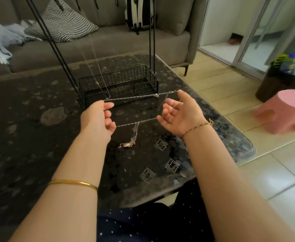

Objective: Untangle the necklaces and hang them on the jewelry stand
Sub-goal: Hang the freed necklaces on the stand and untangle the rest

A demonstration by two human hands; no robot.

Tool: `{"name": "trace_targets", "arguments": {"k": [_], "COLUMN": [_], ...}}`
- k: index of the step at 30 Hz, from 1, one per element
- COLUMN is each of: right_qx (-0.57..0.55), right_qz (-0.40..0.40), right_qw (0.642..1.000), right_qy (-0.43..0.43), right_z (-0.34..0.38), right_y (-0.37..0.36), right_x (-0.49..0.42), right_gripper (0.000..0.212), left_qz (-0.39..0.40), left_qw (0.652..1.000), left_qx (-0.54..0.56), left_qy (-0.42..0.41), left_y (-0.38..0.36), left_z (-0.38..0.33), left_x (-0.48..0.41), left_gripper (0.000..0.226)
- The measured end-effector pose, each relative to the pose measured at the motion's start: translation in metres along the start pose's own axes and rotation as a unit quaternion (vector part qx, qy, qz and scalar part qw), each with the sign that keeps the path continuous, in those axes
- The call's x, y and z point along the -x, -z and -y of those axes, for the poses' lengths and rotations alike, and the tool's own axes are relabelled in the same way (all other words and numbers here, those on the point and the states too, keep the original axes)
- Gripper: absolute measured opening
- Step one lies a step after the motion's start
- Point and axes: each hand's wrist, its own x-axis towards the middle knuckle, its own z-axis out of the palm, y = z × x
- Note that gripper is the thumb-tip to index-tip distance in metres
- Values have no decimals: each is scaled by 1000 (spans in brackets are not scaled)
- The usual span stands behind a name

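Observation:
A silver chain necklace (136, 96) is stretched as a loop between both hands above the dark table (29, 119). My left hand (99, 117) grips its left end with curled fingers. My right hand (178, 112), palm up, holds the right end, the clasp pinched near the fingertips. A second, tangled chain (134, 135) hangs from the lower strand and ends in a heap with a pendant (125, 145) on the table. The black jewelry stand (118, 88) with a wire basket base stands just behind the hands. Thin chains (97, 74) hang from it.
A grey sofa (108, 41) with a patterned cushion (62, 23) runs behind the table. A pink plastic stool (283, 110) and a dark bin (279, 81) stand on the tiled floor at the right. The table's glass corner lies right of my right arm.

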Motion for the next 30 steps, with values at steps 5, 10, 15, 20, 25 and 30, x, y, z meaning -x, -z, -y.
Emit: {"name": "trace_targets", "arguments": {"k": [5,10,15,20,25,30], "right_qx": [90,158,206,240,236,204], "right_qz": [-34,-45,-32,-4,6,3], "right_qw": [995,984,972,960,959,964], "right_qy": [34,71,111,143,157,169], "right_z": [-3,-1,0,0,-3,0], "right_y": [0,-3,-9,-14,-16,-17], "right_x": [-2,-3,0,5,5,6], "right_gripper": [37,22,20,24,27,29], "left_qz": [-5,-20,2,58,167,223], "left_qw": [996,988,973,864,783,707], "left_qx": [-78,-140,-228,-469,-556,-646], "left_qy": [-46,-65,-35,-177,-223,-182], "left_y": [-13,-9,-13,-15,-14,-18], "left_z": [5,11,11,23,20,30], "left_x": [8,5,8,9,24,29], "left_gripper": [29,28,21,24,26,13]}}
